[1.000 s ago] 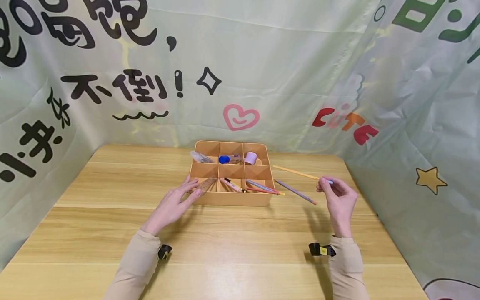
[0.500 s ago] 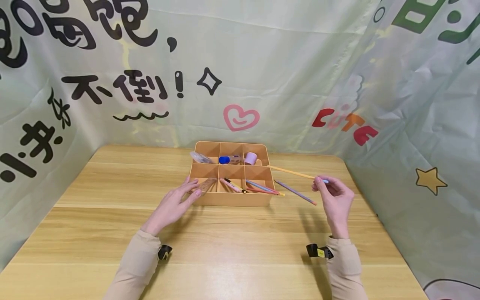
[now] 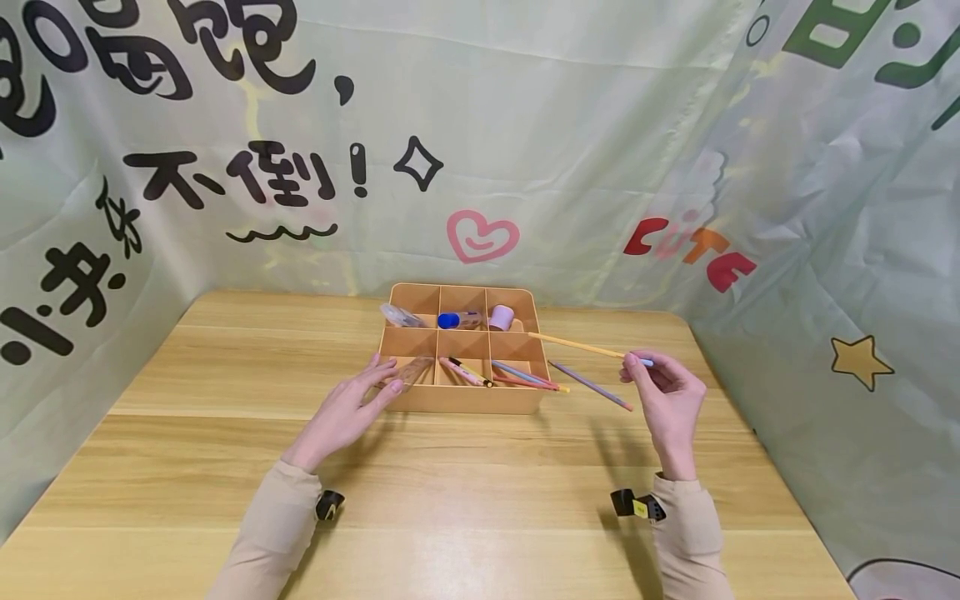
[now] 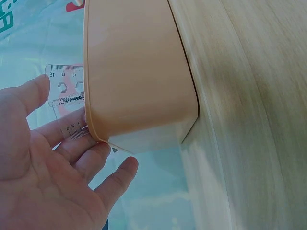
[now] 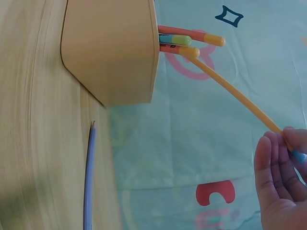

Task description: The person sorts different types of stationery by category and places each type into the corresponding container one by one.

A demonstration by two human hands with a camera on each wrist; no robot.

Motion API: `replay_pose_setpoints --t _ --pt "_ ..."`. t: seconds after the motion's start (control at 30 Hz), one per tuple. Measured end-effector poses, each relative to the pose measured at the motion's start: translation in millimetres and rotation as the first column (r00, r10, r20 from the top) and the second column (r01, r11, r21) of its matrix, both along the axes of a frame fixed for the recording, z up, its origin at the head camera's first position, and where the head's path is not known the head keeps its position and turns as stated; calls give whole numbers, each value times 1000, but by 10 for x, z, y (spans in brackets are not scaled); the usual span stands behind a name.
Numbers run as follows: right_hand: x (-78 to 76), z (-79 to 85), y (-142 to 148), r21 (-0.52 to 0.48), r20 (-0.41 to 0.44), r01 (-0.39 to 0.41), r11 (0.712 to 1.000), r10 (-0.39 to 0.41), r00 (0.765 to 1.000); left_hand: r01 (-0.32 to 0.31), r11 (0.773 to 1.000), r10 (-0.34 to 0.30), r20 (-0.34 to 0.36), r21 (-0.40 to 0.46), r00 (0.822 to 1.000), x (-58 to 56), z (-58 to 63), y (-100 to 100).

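In the head view, my right hand (image 3: 664, 408) pinches a yellow pencil (image 3: 573, 343) near its light-blue end. Its far tip reaches left over the right rim of a tan compartment box (image 3: 461, 400). At the box's front left corner rests my left hand (image 3: 348, 410), fingers loosely extended and touching the rim. A clear ruler (image 4: 67, 88) stands up from the box beside those fingers in the left wrist view. Blue and red pencils (image 3: 517, 371) lean in the front right compartment. A pink pen and a yellow-black pencil (image 3: 468, 371) fill the front middle one.
A purple pencil (image 3: 591, 385) lies on the wooden table (image 3: 465, 500), right of the box. The back compartments hold a clear plastic item (image 3: 401, 315), a blue-capped tube (image 3: 457, 319) and a lilac cylinder (image 3: 501, 317). A printed cloth (image 3: 570, 167) hangs behind.
My right hand has moved slightly left, bringing the yellow pencil's tip from beside the box to over its right rim. The left hand has stayed in place.
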State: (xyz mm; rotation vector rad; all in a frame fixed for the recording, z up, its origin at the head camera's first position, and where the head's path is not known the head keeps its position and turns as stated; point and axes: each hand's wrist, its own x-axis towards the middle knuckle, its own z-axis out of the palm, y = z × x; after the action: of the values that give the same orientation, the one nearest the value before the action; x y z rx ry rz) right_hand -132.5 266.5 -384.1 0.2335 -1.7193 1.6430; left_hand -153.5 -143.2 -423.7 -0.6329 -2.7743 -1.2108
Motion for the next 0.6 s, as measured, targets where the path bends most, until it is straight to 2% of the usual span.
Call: replay_pose_setpoints --t 0.6 --pt "56 47 -66 133 42 -5 991 -1 999 3 1000 -3 1 -1 1000 -1 1 1"
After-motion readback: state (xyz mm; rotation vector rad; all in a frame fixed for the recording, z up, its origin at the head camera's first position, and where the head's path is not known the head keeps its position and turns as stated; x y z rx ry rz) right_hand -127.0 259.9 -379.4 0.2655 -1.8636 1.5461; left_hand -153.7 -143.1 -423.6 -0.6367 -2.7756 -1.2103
